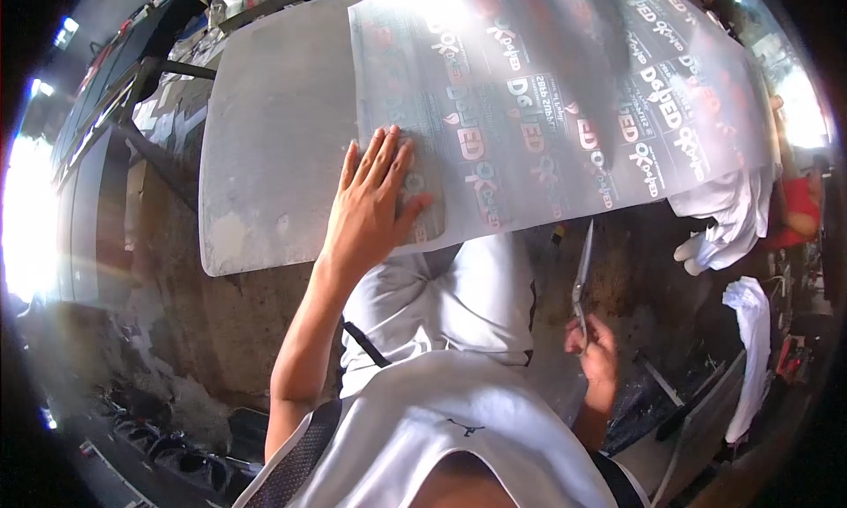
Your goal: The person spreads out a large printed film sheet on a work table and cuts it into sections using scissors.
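A translucent printed plastic sheet with repeated lettering covers the right part of a grey board and hangs past its near edge. My left hand lies flat near the sheet's left edge, fingers stretched forward, pressing it to the board. Below the sheet's near edge, my right hand is closed round the handle of a pair of scissors. The long blades point up toward the sheet and look nearly closed. From this angle I cannot tell whether the tip touches the sheet.
White cloth hangs at the board's right end, near another person's arm and red garment. Another white cloth droops lower right. A dark metal frame stands left of the board. My knees are under the near edge.
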{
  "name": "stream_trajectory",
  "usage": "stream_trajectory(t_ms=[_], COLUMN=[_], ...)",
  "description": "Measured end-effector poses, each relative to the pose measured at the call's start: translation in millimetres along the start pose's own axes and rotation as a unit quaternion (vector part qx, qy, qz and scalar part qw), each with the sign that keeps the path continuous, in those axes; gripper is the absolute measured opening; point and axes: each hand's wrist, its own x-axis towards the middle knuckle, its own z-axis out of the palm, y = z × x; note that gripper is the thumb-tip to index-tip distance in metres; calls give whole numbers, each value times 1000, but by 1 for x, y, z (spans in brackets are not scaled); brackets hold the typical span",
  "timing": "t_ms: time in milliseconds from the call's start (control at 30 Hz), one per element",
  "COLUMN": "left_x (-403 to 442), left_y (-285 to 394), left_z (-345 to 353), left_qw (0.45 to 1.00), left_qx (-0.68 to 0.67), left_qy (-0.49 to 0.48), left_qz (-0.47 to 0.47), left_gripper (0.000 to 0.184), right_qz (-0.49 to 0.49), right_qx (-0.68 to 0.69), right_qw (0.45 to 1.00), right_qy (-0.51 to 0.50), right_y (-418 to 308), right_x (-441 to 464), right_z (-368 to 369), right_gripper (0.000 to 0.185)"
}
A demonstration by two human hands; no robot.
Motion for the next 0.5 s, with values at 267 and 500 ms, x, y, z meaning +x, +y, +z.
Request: stream_trajectory(t_ms=[267, 500], left_x=[4, 6], left_y=[4, 4], left_z=[0, 2], left_qw=[1000, 1000], left_qx=[-6, -13], left_qy=[13, 12], left_qz=[-7, -2], left_gripper=[68, 69], right_qz=[128, 190], right_qx=[38, 145], right_qw=[986, 951], right_qy=[-97, -197], right_y=[11, -19], right_x=[-29, -44], right_z=[58, 95], right_gripper=[19, 35])
